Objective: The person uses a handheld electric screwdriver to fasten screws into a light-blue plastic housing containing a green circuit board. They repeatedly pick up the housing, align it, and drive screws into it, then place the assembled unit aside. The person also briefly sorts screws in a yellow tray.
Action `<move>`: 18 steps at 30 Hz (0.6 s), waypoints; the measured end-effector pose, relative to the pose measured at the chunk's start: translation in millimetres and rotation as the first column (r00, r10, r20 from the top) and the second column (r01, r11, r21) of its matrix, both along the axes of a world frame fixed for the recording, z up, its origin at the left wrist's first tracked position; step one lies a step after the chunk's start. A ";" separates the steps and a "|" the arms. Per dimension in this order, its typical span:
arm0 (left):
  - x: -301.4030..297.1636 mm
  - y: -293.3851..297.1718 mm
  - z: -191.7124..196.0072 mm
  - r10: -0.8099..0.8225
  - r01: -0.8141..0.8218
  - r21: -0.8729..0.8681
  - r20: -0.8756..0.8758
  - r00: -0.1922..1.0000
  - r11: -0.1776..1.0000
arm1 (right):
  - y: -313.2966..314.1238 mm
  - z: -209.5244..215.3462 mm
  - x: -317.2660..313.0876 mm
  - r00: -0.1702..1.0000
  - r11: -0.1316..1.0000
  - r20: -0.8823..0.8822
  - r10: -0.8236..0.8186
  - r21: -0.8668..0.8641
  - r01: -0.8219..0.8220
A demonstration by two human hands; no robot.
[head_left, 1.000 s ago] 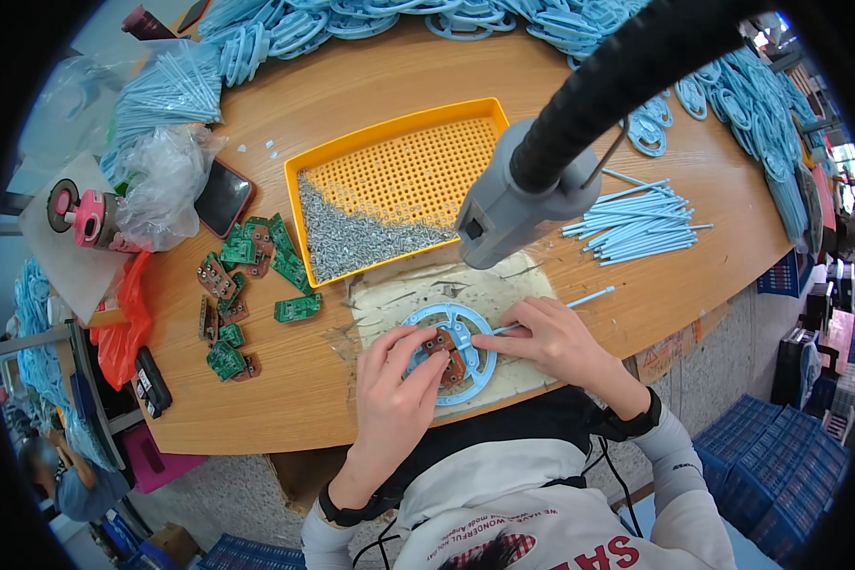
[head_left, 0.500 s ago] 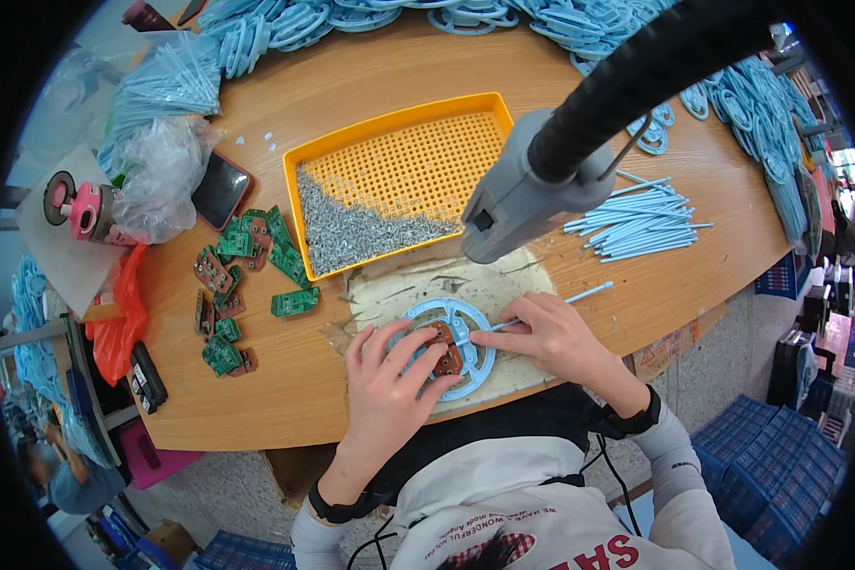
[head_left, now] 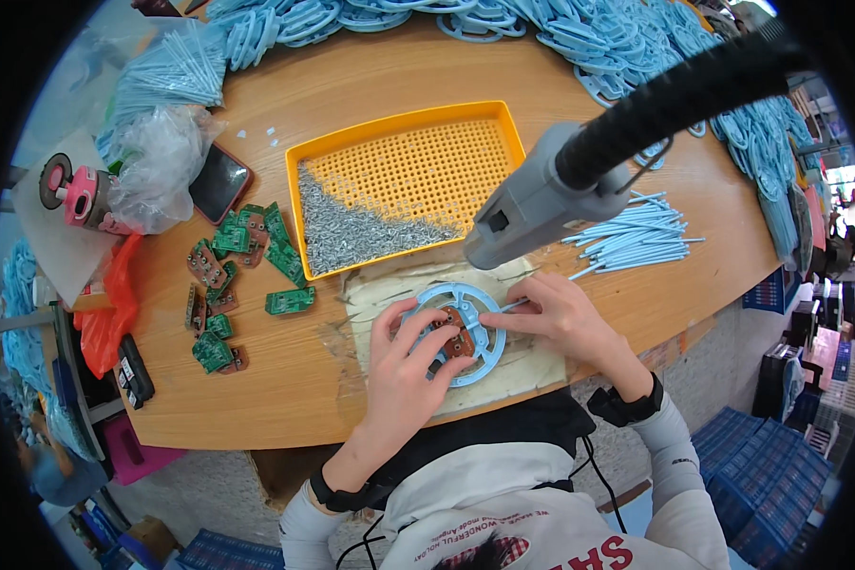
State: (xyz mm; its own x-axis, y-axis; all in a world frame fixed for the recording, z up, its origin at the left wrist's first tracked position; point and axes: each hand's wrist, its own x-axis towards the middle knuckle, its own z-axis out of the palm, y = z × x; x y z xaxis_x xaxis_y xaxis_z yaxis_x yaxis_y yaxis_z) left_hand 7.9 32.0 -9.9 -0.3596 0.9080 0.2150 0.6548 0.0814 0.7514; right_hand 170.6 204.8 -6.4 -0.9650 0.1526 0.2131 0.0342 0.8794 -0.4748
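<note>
A light-blue round plastic frame lies on a pale, worn mat at the table's near edge. A brown circuit board sits in its middle. My left hand curls over the frame's left side, fingertips pressing on the board and the rim. On the right side of the frame, my right hand pinches a thin light-blue stick, its near end by the frame's rim. My fingers hide most of that stick.
Beyond the mat stands a yellow perforated tray with many small metal screws. A grey tool head on a black hose hangs over its right. Loose circuit boards lie left; blue sticks lie right. Blue frames are heaped behind.
The frame and both hands have shifted slightly away from me and to the right. My right fingers have drawn back from over the frame toward its rim. The view has tilted a little.
</note>
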 end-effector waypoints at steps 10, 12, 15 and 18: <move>-10.1 0.3 -7.0 -0.064 0.065 0.015 -0.030 0.998 0.998 | 3.6 10.8 -1.8 1.000 0.995 0.019 0.005 0.101 -0.007; -11.6 -0.3 -8.0 -0.066 0.067 0.020 -0.032 0.997 0.998 | 7.6 27.1 2.2 0.997 0.995 0.039 -0.073 0.066 0.070; -13.3 -0.1 -9.1 -0.068 0.069 0.028 -0.021 0.997 0.997 | 4.1 37.5 -1.2 0.931 0.920 -0.062 -0.361 -0.186 0.344; -14.2 2.5 -9.1 -0.074 0.074 0.049 -0.007 0.997 0.996 | -1.1 37.3 -16.5 0.830 0.771 -0.226 -0.511 -0.547 0.326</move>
